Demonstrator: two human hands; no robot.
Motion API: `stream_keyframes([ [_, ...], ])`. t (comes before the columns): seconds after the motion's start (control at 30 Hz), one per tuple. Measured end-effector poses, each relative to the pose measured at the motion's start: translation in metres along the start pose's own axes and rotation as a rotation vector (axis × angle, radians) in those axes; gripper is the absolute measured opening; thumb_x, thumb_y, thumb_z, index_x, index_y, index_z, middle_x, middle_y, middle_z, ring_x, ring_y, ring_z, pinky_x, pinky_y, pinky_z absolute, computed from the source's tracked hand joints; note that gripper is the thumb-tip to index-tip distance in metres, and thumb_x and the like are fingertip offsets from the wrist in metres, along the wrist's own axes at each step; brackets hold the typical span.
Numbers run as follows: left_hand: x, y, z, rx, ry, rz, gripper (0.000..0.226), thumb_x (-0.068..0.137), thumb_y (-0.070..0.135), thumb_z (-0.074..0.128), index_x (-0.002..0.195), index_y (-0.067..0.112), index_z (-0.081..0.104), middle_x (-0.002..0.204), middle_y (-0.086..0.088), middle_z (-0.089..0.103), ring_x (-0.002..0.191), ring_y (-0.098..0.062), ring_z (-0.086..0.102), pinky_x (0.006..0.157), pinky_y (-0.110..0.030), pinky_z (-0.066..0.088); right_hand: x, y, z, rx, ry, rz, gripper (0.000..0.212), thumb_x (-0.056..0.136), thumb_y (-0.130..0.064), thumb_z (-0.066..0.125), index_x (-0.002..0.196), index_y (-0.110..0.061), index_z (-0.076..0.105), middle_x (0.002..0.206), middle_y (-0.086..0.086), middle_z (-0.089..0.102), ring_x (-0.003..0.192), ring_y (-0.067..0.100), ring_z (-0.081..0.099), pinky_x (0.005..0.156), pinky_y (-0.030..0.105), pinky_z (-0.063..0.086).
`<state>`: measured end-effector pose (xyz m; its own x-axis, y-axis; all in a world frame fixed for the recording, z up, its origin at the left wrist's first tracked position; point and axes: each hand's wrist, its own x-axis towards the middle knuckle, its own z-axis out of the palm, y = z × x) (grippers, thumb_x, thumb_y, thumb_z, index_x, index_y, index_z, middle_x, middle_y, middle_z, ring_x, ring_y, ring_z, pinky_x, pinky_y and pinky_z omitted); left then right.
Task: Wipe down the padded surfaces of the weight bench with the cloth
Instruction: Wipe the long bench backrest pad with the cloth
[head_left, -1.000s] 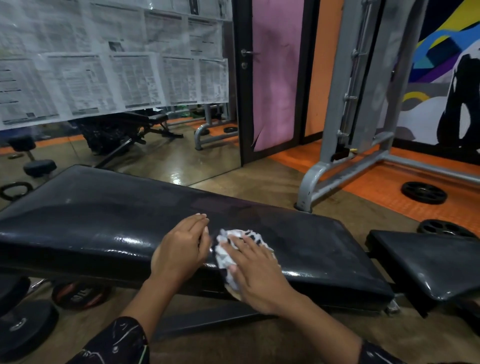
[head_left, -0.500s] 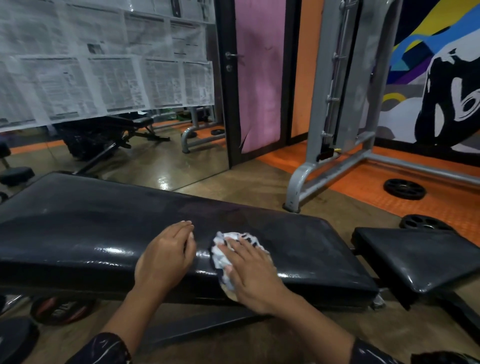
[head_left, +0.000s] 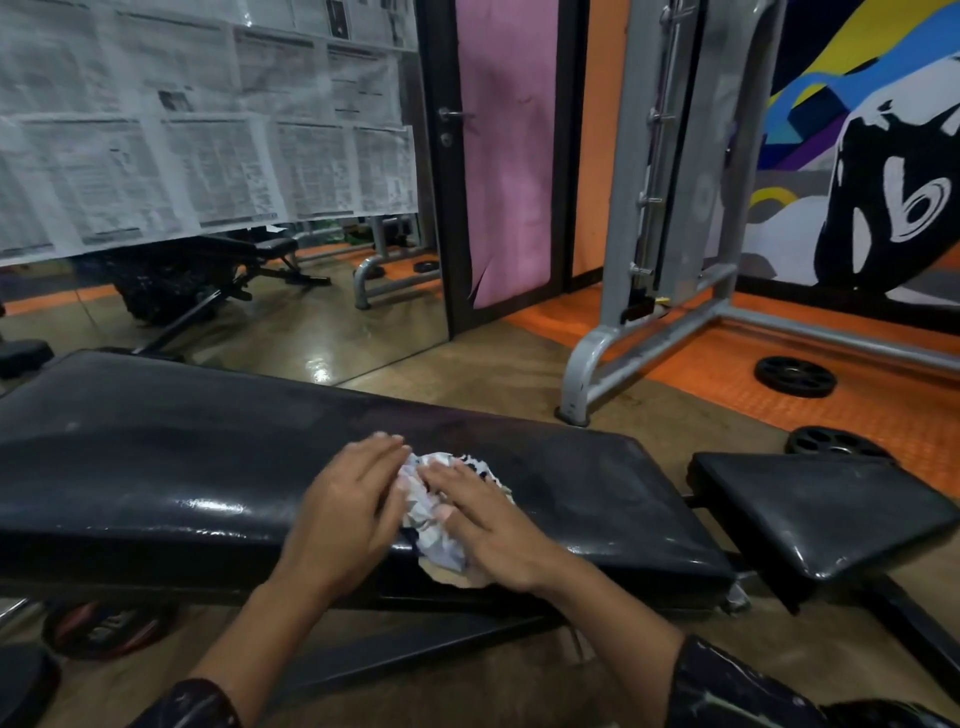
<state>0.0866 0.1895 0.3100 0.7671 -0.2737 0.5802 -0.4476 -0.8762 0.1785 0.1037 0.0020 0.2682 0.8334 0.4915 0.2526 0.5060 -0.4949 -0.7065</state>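
Setting: gym, weight-training room. Evidence: black padded weight bench (head_left: 260, 467); grey steel machine frame (head_left: 670, 218); loose weight plates (head_left: 795, 376) on orange rubber matting (head_left: 779, 415); wall mirror (head_left: 260, 332) reflecting a second bench; painted mural (head_left: 857, 156).

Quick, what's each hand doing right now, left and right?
Left hand: open, fingers flat on the long pad, touching the cloth.
Right hand: open, pressing the cloth down.
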Motion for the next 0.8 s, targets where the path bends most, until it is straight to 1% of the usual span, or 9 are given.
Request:
stream_keyframes([
  [0.1, 0.005, 0.044, 0.025, 0.029, -0.257, 0.141, 0.054, 0.094, 0.045, 0.030, 0.140, 0.020, 0.045, 0.144, -0.001, 0.046, 0.137, -0.012, 0.034, 0.114, -0.028, 0.019, -0.028, 0.024, -0.011, 0.189, 0.500, -0.023, 0.034, 0.096, -0.034, 0.039, 0.121, -0.029, 0.061, 0.132, -0.015, 0.057, 0.134, 0.002, 0.040, 0.111, 0.027, 0.033],
  [0.13, 0.005, 0.053, 0.035, 0.061, -0.340, 0.155, 0.059, 0.095, 0.050, 0.024, 0.145, 0.022, 0.035, 0.152, 0.001, 0.034, 0.142, -0.012, 0.022, 0.116, -0.028, 0.010, -0.040, 0.038, -0.011, 0.121, 0.644, -0.003, 0.032, 0.095, -0.032, 0.039, 0.114, -0.025, 0.065, 0.123, -0.016, 0.060, 0.125, 0.001, 0.046, 0.105, 0.032, 0.039],
  [0.2, 0.002, 0.057, 0.050, 0.186, -0.457, 0.169, 0.067, 0.094, 0.057, 0.019, 0.150, 0.021, 0.021, 0.159, 0.002, 0.014, 0.146, -0.015, 0.005, 0.117, -0.032, -0.003, -0.063, 0.068, -0.012, -0.069, 0.758, 0.099, 0.033, 0.096, -0.033, 0.036, 0.113, -0.026, 0.062, 0.120, -0.016, 0.057, 0.120, 0.001, 0.046, 0.101, 0.038, 0.041],
  [0.27, -0.001, 0.047, 0.055, 0.284, -0.472, 0.174, 0.071, 0.092, 0.060, 0.020, 0.150, 0.019, 0.022, 0.158, -0.001, 0.016, 0.146, -0.018, 0.009, 0.116, -0.035, -0.002, -0.084, 0.095, -0.020, -0.214, 0.749, 0.201, 0.039, 0.097, -0.038, 0.031, 0.124, -0.030, 0.057, 0.133, -0.014, 0.049, 0.131, 0.005, 0.037, 0.109, 0.038, 0.033],
  [0.33, -0.002, 0.038, 0.054, 0.330, -0.475, 0.172, 0.070, 0.091, 0.060, 0.022, 0.143, 0.017, 0.039, 0.150, -0.003, 0.037, 0.140, -0.020, 0.030, 0.114, -0.039, 0.013, -0.097, 0.122, -0.036, -0.304, 0.726, 0.264, 0.046, 0.097, -0.042, 0.025, 0.135, -0.030, 0.049, 0.146, -0.013, 0.039, 0.142, 0.008, 0.023, 0.114, 0.037, 0.019],
  [0.4, -0.001, 0.035, 0.052, 0.329, -0.455, 0.156, 0.069, 0.093, 0.062, 0.016, 0.139, 0.020, 0.047, 0.144, -0.002, 0.047, 0.136, -0.021, 0.038, 0.115, -0.037, 0.022, -0.106, 0.148, -0.056, -0.382, 0.693, 0.327, 0.051, 0.097, -0.044, 0.021, 0.138, -0.028, 0.046, 0.151, -0.006, 0.036, 0.145, 0.012, 0.019, 0.115, 0.042, 0.017],
  [0.53, 0.007, 0.042, 0.055, 0.242, -0.456, 0.084, 0.085, 0.082, 0.070, -0.009, 0.146, 0.031, 0.029, 0.159, -0.002, 0.014, 0.147, -0.022, 0.004, 0.116, -0.037, -0.001, -0.116, 0.191, -0.084, -0.409, 0.650, 0.479, 0.063, 0.092, -0.053, 0.011, 0.142, -0.028, 0.041, 0.156, -0.004, 0.031, 0.147, 0.013, 0.014, 0.117, 0.050, 0.010],
  [0.67, 0.020, 0.051, 0.062, 0.304, -0.455, -0.006, 0.071, 0.083, 0.060, 0.005, 0.143, 0.032, 0.031, 0.156, 0.000, 0.024, 0.146, -0.024, 0.010, 0.115, -0.046, 0.007, -0.116, 0.202, -0.086, -0.407, 0.601, 0.486, 0.065, 0.092, -0.055, 0.007, 0.148, -0.030, 0.031, 0.158, -0.010, 0.023, 0.147, 0.007, 0.007, 0.118, 0.046, 0.002],
  [0.8, 0.004, 0.064, 0.075, 0.355, -0.459, 0.028, 0.059, 0.092, 0.052, 0.022, 0.140, 0.025, 0.044, 0.146, -0.003, 0.044, 0.139, -0.031, 0.031, 0.109, -0.057, 0.022, -0.117, 0.207, -0.087, -0.416, 0.516, 0.432, 0.067, 0.093, -0.054, 0.007, 0.150, -0.024, 0.026, 0.159, -0.007, 0.021, 0.146, 0.005, 0.007, 0.118, 0.039, 0.006],
])
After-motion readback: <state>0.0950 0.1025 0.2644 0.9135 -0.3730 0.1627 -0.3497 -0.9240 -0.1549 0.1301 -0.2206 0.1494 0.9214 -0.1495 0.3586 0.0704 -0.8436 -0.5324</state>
